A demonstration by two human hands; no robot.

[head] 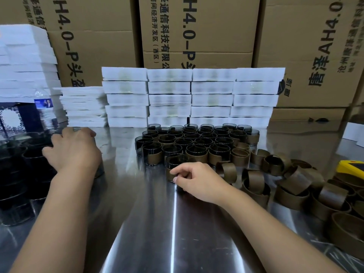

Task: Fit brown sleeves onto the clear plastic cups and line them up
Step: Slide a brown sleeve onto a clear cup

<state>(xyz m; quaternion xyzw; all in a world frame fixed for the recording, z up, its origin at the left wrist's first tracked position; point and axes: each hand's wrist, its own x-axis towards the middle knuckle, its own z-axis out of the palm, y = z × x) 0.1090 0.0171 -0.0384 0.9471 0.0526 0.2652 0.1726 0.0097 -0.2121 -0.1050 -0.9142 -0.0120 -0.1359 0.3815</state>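
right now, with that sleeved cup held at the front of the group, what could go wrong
The right grip pinches the sleeved cup low on its side; pushing it in could knock the packed cups behind it out of line. The loose sleeves lie close beside that forearm, which might sweep them. The left grip reaches among bare cups and could tip one.

Warehouse packing station: printed cardboard cartons point(197, 36) stacked well beyond the right hand point(197, 180), white foam trays point(212, 99) piled nearer, steel worktable point(149, 233) beneath it.
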